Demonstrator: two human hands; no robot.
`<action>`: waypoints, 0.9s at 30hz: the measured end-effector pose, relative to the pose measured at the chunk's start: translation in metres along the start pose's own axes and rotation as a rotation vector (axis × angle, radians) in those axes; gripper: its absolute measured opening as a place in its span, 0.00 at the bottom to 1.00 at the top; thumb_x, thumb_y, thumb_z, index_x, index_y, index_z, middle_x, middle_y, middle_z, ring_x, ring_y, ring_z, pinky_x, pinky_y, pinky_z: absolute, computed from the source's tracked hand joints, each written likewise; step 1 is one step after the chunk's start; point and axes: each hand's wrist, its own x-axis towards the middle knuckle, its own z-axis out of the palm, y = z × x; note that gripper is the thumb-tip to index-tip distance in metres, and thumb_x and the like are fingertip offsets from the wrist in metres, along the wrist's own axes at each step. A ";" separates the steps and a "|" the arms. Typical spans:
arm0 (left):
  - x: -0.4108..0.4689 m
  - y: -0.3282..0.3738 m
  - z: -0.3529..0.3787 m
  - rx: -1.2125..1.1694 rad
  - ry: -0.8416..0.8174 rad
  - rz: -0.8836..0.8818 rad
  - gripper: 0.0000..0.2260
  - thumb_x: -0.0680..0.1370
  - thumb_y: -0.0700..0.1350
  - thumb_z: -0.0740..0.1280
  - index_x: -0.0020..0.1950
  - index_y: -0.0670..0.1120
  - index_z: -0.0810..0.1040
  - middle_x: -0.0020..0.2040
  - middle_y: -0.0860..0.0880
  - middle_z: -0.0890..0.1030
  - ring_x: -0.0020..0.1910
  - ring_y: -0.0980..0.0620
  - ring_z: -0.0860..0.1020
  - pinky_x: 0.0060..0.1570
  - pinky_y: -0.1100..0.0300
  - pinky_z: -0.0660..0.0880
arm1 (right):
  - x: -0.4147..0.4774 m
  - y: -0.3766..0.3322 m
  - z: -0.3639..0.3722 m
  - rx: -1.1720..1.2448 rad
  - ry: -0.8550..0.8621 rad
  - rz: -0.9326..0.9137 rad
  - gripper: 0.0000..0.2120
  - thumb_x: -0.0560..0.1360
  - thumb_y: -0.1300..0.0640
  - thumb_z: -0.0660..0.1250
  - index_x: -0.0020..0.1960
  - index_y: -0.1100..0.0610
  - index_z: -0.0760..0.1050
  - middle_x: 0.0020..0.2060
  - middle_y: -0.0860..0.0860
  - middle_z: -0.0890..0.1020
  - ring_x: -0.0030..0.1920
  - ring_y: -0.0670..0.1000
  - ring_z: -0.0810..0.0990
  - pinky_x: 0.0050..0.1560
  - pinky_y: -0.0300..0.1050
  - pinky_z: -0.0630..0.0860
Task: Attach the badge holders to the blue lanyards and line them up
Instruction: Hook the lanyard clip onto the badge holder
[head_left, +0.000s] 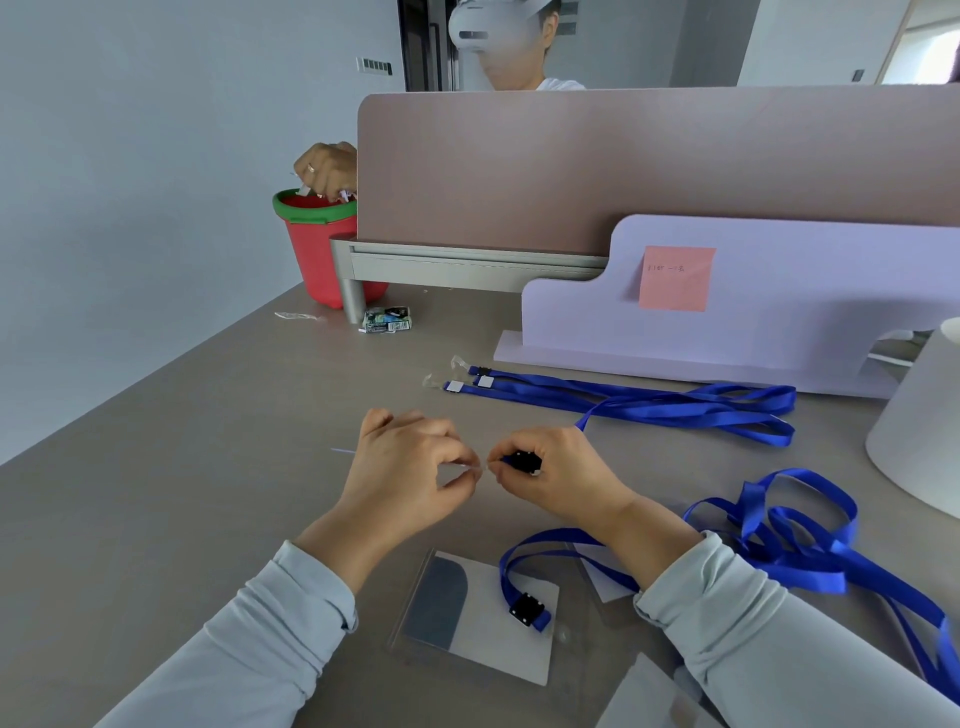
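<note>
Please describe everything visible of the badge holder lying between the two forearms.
The badge holder is a clear plastic sleeve with a white card inside that bears a dark grey-blue, round-cornered shape. It lies flat and slightly turned on the grey table. The black clip of a blue lanyard rests on it.

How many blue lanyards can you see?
4. Two lanyards lie side by side near the purple stand; one's clip is in the right hand; one lies across the near badge holder. The right-side tangle may hide more.
</note>
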 end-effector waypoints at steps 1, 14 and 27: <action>0.000 0.001 0.001 0.001 0.008 -0.004 0.12 0.68 0.58 0.60 0.37 0.57 0.82 0.34 0.60 0.79 0.36 0.59 0.75 0.42 0.61 0.51 | 0.000 0.000 0.000 -0.004 -0.001 -0.002 0.06 0.74 0.60 0.67 0.48 0.58 0.81 0.41 0.48 0.82 0.39 0.41 0.77 0.44 0.31 0.74; 0.002 -0.001 0.000 -0.055 0.013 0.001 0.08 0.70 0.54 0.64 0.38 0.55 0.82 0.37 0.59 0.79 0.37 0.58 0.70 0.44 0.59 0.53 | 0.002 0.002 0.001 0.041 0.056 -0.099 0.04 0.71 0.64 0.68 0.42 0.59 0.81 0.35 0.43 0.78 0.36 0.38 0.75 0.40 0.29 0.72; 0.003 0.001 0.002 -0.085 0.054 0.026 0.10 0.68 0.55 0.61 0.35 0.56 0.81 0.34 0.60 0.79 0.36 0.62 0.69 0.46 0.67 0.58 | 0.002 0.004 0.000 0.059 0.044 -0.124 0.04 0.71 0.64 0.68 0.43 0.58 0.81 0.34 0.40 0.77 0.37 0.41 0.77 0.41 0.32 0.74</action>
